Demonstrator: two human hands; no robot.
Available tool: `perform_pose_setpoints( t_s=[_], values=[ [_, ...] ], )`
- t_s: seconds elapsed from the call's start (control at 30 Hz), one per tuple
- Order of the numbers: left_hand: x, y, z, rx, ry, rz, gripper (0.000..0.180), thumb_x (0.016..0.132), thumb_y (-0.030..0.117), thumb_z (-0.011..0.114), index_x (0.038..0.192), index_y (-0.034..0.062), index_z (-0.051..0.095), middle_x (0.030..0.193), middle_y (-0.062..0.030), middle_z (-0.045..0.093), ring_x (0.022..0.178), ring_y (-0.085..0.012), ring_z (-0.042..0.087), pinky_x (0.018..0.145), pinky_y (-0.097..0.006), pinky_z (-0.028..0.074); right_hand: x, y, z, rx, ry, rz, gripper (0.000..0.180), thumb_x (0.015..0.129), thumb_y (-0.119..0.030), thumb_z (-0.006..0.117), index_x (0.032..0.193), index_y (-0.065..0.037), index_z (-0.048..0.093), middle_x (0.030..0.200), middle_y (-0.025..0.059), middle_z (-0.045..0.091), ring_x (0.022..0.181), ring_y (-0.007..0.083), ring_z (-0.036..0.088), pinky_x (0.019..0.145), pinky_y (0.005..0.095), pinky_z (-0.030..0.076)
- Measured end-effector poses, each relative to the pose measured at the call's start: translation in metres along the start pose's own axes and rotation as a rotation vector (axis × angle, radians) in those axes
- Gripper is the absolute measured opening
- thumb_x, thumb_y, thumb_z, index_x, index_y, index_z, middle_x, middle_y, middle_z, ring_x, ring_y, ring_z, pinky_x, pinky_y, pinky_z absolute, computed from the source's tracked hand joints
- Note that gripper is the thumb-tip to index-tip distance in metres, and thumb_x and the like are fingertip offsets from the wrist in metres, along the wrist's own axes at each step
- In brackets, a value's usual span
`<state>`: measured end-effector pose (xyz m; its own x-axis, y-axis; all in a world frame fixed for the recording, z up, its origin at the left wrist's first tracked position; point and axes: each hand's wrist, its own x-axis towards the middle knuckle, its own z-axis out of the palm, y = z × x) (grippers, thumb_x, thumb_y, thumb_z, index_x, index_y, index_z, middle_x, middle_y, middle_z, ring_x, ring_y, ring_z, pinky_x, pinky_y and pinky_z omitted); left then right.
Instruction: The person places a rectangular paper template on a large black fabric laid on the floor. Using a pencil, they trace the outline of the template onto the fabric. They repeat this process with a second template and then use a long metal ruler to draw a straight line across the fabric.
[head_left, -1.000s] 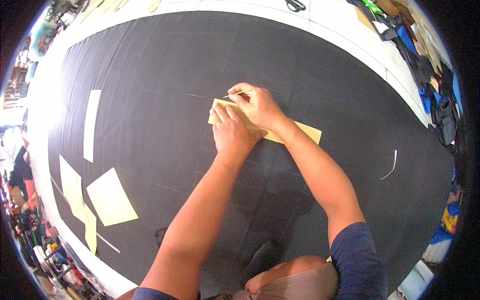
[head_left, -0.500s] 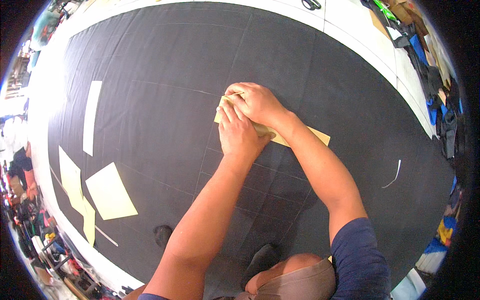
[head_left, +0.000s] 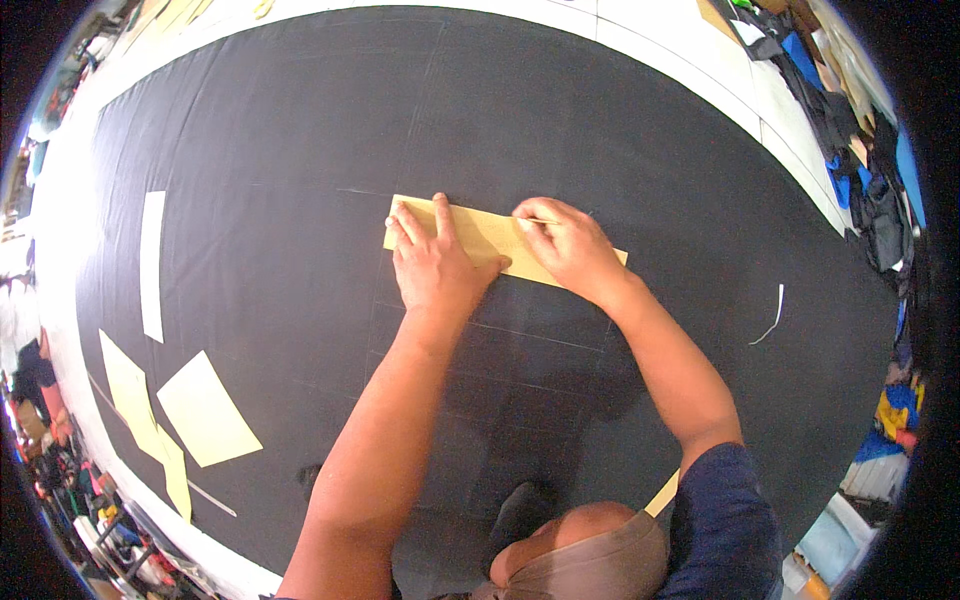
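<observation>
A long yellow paper strip (head_left: 487, 232) lies slightly slanted on a wide black cloth (head_left: 280, 120). My left hand (head_left: 435, 268) presses flat on the strip's left part, fingers spread and thumb at its near edge. Over the right part is my right hand (head_left: 577, 252), its fingers closed on a thin pencil-like stick (head_left: 541, 220) by the far edge of the strip. The stick's exact kind is too small to tell. Faint pale lines run across the cloth around the strip, several of them on the near side.
At left on the cloth are a narrow white strip (head_left: 153, 266), a yellow four-sided paper (head_left: 209, 409) and a bent yellow paper (head_left: 145, 420). A thin white curved scrap (head_left: 778, 316) lies at right. Pale floor tiles (head_left: 660, 55) surround the cloth, with dark piled materials (head_left: 845, 140) beyond.
My right hand has moved right along the strip, away from my left hand, which now lies flatter with its fingers spread. More of the strip shows. The view has shifted slightly.
</observation>
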<state>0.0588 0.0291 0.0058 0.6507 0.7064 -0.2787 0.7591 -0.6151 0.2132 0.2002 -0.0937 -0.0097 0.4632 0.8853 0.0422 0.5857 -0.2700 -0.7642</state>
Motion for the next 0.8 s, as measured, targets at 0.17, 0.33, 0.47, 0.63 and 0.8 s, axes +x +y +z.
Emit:
perform_pose_setpoints(
  t_s=[0.17, 0.33, 0.47, 0.63, 0.8],
  values=[
    [0.001, -0.001, 0.003, 0.015, 0.015, 0.036, 0.114, 0.069, 0.057, 0.088, 0.158, 0.0064, 0.036, 0.155, -0.041, 0.028, 0.148, -0.053, 0.031, 0.116, -0.051, 0.039, 0.009, -0.002, 0.013, 0.03, 0.028, -0.008, 0.019, 0.103, -0.021, 0.054, 0.106, -0.005, 0.063, 0.103, 0.0183, 0.07, 0.098, 0.0414, 0.067, 0.084, 0.0496, 0.054],
    [0.001, -0.004, 0.006, 0.031, 0.045, 0.024, 0.115, 0.07, 0.059, 0.087, 0.157, 0.0054, 0.037, 0.154, -0.0418, 0.028, 0.147, -0.053, 0.031, 0.117, -0.05, 0.038, -0.04, 0.012, -0.016, 0.021, 0.099, 0.169, 0.021, 0.104, -0.023, 0.055, 0.109, -0.004, 0.062, 0.102, 0.0196, 0.07, 0.095, 0.0419, 0.068, 0.083, 0.0477, 0.054],
    [0.001, -0.003, 0.003, 0.043, 0.01, 0.013, 0.113, 0.072, 0.059, 0.086, 0.157, 0.0048, 0.036, 0.155, -0.0424, 0.027, 0.148, -0.0543, 0.029, 0.118, -0.052, 0.038, -0.076, 0.026, -0.037, 0.019, 0.165, 0.329, 0.02, 0.104, -0.019, 0.057, 0.111, -0.002, 0.062, 0.103, 0.0181, 0.072, 0.092, 0.0345, 0.074, 0.079, 0.0401, 0.057],
    [0.002, 0.001, -0.001, 0.052, -0.039, 0.008, 0.114, 0.074, 0.059, 0.086, 0.159, 0.005, 0.033, 0.157, -0.0427, 0.023, 0.149, -0.0546, 0.026, 0.116, -0.053, 0.039, -0.069, 0.021, -0.027, 0.005, 0.241, 0.267, 0.02, 0.103, -0.021, 0.056, 0.11, -0.003, 0.063, 0.1, 0.0201, 0.071, 0.092, 0.0395, 0.071, 0.079, 0.0449, 0.056],
    [0.004, -0.001, 0.002, 0.066, -0.029, 0.016, 0.114, 0.074, 0.059, 0.086, 0.159, 0.0059, 0.032, 0.158, -0.0417, 0.024, 0.149, -0.0545, 0.026, 0.115, -0.055, 0.041, -0.08, 0.03, -0.026, 0.059, 0.32, 0.306, 0.02, 0.103, -0.022, 0.057, 0.109, -0.004, 0.063, 0.1, 0.0206, 0.071, 0.091, 0.0412, 0.071, 0.079, 0.0473, 0.056]
  ],
)
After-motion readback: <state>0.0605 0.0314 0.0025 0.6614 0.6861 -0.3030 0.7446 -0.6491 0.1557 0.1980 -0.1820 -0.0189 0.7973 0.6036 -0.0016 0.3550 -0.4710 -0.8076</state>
